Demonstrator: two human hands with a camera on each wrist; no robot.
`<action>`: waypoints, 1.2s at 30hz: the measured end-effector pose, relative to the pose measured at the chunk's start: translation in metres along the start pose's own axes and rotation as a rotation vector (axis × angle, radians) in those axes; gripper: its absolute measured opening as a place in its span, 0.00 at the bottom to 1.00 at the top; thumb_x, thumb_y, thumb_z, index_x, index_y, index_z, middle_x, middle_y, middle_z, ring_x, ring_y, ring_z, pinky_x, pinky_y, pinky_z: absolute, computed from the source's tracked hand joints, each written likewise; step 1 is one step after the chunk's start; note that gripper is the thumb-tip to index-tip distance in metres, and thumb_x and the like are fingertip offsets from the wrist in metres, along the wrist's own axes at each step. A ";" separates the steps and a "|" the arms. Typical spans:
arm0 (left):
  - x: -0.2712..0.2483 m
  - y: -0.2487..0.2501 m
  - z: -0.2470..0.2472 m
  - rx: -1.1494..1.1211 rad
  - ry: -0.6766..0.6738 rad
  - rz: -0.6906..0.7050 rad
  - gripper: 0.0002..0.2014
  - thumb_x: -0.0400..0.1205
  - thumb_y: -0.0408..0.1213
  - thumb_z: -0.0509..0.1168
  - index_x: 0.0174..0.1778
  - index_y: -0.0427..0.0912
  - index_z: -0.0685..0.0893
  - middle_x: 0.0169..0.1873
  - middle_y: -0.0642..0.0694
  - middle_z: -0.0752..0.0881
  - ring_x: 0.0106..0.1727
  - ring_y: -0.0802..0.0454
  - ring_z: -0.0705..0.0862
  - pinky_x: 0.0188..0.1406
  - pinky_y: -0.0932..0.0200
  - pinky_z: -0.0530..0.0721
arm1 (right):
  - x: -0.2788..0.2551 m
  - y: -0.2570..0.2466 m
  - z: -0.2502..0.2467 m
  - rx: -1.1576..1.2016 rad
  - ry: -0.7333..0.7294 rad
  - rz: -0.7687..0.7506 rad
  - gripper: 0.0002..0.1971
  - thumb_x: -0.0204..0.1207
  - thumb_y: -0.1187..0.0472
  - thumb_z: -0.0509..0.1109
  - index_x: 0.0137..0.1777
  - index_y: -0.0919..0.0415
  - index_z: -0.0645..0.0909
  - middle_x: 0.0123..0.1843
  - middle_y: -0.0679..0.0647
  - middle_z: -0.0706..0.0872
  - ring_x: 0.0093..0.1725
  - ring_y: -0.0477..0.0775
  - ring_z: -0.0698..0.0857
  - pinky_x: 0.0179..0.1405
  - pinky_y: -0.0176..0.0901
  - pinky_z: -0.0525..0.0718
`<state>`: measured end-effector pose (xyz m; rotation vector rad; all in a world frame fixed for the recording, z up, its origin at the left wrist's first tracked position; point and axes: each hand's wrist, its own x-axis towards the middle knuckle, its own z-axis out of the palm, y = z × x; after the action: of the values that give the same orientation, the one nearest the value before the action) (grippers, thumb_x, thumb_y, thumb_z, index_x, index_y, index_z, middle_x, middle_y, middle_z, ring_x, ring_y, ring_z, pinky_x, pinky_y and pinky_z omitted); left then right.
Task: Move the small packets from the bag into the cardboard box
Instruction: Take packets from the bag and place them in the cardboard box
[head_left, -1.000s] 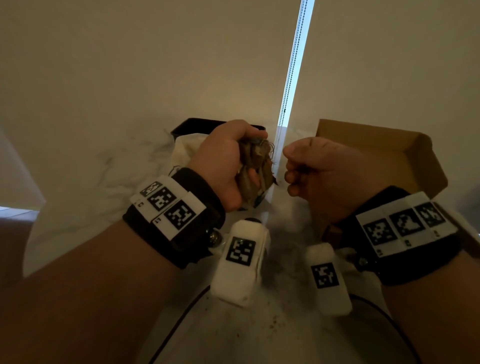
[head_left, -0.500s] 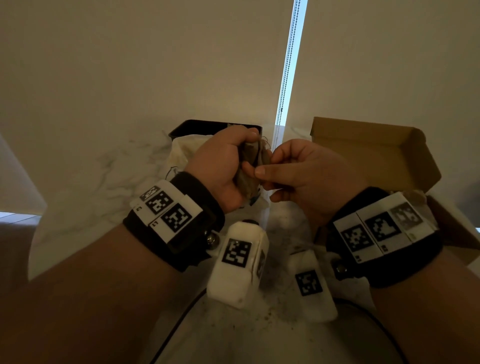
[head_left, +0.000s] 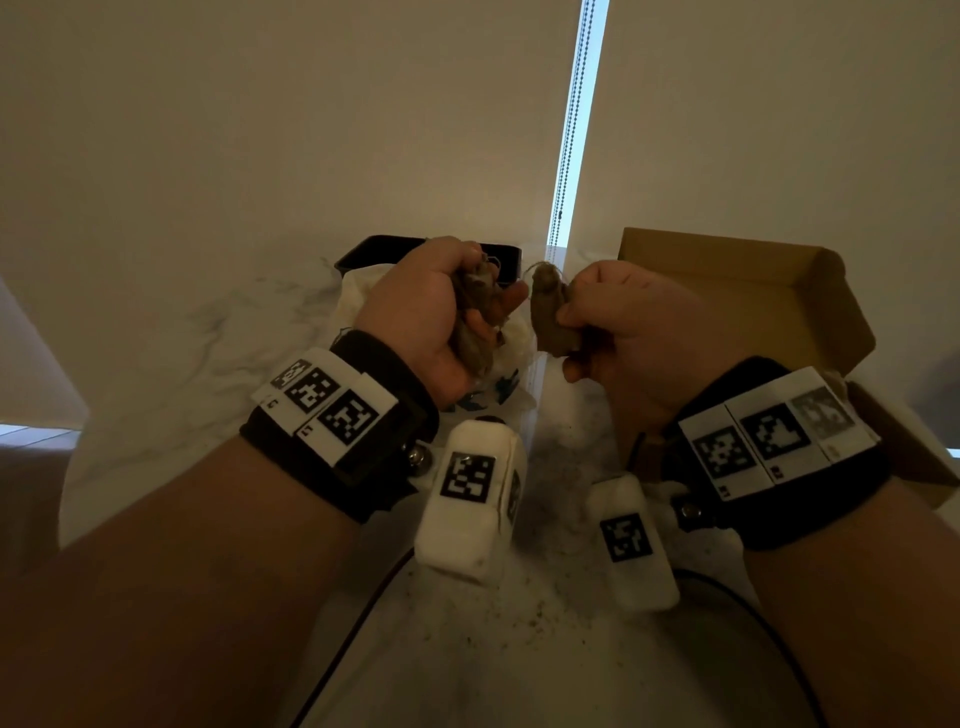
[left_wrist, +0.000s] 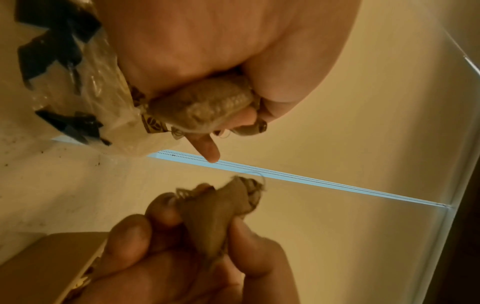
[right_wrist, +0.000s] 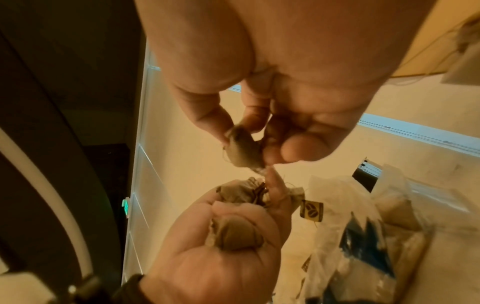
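Note:
My left hand (head_left: 441, 317) grips a bunch of small brown packets (head_left: 475, 317) above the clear plastic bag (head_left: 511, 343) with blue print. The same bunch (left_wrist: 207, 111) fills the left wrist view, and the left fist (right_wrist: 233, 236) shows in the right wrist view. My right hand (head_left: 613, 322) pinches one brown packet (head_left: 550, 317) between thumb and fingers, just right of the left hand. That single packet (right_wrist: 242, 152) hangs from the fingertips. The open cardboard box (head_left: 743, 291) stands to the right, behind the right hand.
A black tray (head_left: 374, 252) sits behind the bag on the marble table (head_left: 208, 343). A bead chain (head_left: 569, 130) hangs by a bright window slit. Dark crumbs (head_left: 524, 623) and cables (head_left: 353, 639) lie near the front edge.
My right hand reached the bunch in my left hand, took one packet and has pulled it away to the right. The left hand stays in place with the rest.

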<state>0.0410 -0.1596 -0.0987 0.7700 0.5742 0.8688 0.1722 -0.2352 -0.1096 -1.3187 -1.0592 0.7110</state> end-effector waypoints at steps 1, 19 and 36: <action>0.000 0.000 -0.001 -0.016 0.003 0.007 0.06 0.86 0.35 0.59 0.51 0.43 0.82 0.33 0.46 0.86 0.27 0.53 0.88 0.15 0.71 0.70 | 0.000 0.001 0.000 0.038 -0.007 0.000 0.04 0.69 0.66 0.68 0.35 0.61 0.77 0.34 0.57 0.80 0.31 0.56 0.78 0.28 0.48 0.79; 0.015 -0.007 -0.012 0.417 -0.177 0.000 0.10 0.83 0.41 0.68 0.36 0.44 0.80 0.30 0.46 0.78 0.28 0.55 0.74 0.14 0.70 0.68 | -0.001 -0.009 -0.003 0.451 -0.018 0.221 0.12 0.81 0.60 0.56 0.57 0.66 0.76 0.36 0.58 0.78 0.29 0.51 0.77 0.24 0.40 0.73; 0.019 -0.015 -0.015 0.669 -0.281 0.153 0.10 0.85 0.39 0.68 0.54 0.35 0.88 0.23 0.45 0.79 0.18 0.54 0.74 0.13 0.65 0.70 | 0.005 0.001 0.000 0.311 0.065 0.210 0.10 0.83 0.57 0.63 0.56 0.63 0.82 0.41 0.56 0.82 0.34 0.50 0.83 0.30 0.41 0.80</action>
<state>0.0469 -0.1450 -0.1216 1.5341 0.5611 0.6872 0.1738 -0.2307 -0.1093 -1.1826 -0.7296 0.9422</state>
